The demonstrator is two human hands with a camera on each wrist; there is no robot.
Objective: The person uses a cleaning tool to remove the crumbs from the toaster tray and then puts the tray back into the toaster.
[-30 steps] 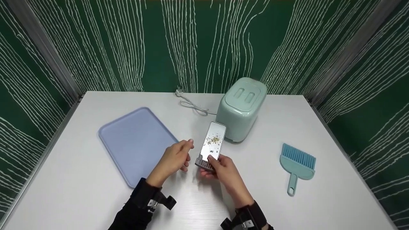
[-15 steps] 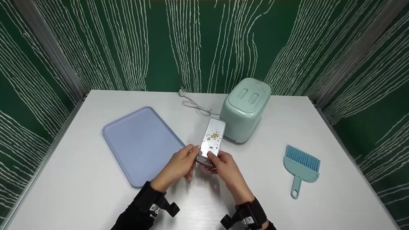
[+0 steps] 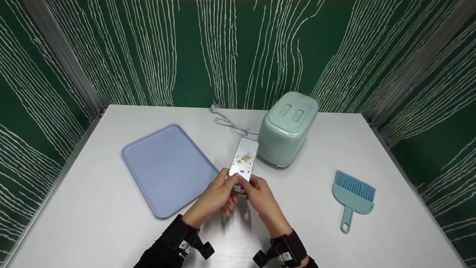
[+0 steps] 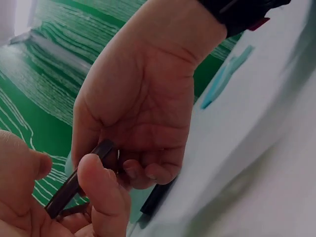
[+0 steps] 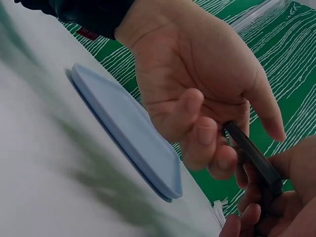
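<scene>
A narrow metal crumb tray (image 3: 243, 160) with a slotted grey end is held up in front of the pale green toaster (image 3: 287, 130). Golden and dark crumbs (image 3: 245, 158) lie on its bright surface. My left hand (image 3: 212, 193) grips the near left corner, thumb on top. From the other side my right hand (image 3: 263, 195) pinches the same end, its thumb beside the left thumb. The two hands partly cover the slotted end. In the right wrist view the tray's dark edge (image 5: 256, 158) runs between the fingers of both hands.
A flat lilac serving tray (image 3: 167, 171) lies left on the white table (image 3: 93, 223). A teal hand brush (image 3: 352, 197) lies at the right, bristles away from me. The toaster's cord and plug (image 3: 223, 118) lie at the back, before a green wall with white lines.
My left hand has come in from the left and taken hold of the crumb tray's near end. The tray has shifted slightly left and away from the toaster; the right hand keeps its grip.
</scene>
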